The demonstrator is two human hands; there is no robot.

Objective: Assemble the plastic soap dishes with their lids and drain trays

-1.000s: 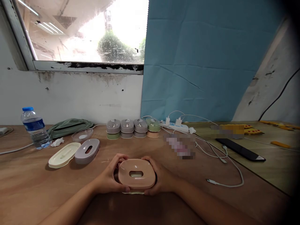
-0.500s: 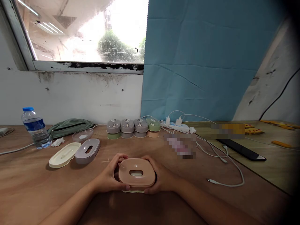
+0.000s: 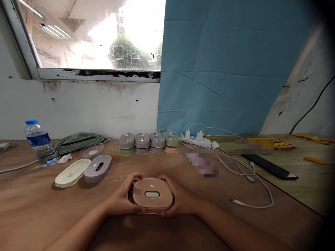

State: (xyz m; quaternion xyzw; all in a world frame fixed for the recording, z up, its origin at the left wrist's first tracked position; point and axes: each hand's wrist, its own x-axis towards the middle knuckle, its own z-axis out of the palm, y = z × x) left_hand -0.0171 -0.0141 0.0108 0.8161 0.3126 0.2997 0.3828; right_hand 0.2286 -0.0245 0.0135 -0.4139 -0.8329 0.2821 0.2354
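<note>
A glossy peach oval lid point(image 3: 153, 203) with a slot in its middle lies between my two hands at the near part of the table. Within the slot shows a pale cream piece point(image 3: 152, 194), and a thin cream edge peeks out below the lid. My left hand point(image 3: 128, 197) grips the lid's left end, thumb at the front and fingers behind. Around the right end curls my right hand point(image 3: 178, 197), its thumb also near the front edge. What lies underneath the lid is mostly hidden.
A cream oval tray point(image 3: 72, 173) and a grey slotted lid point(image 3: 97, 173) lie at left, near a clear round lid point(image 3: 92, 150). Behind stand a water bottle point(image 3: 39, 143), a green pouch point(image 3: 78, 142) and several small lidded boxes point(image 3: 142, 141). White cables point(image 3: 270, 195) spread at right.
The peach lid has settled slightly lower and more level. The cream piece now fills more of its slot, and less cream edge shows at the front. Both hands keep their grip.
</note>
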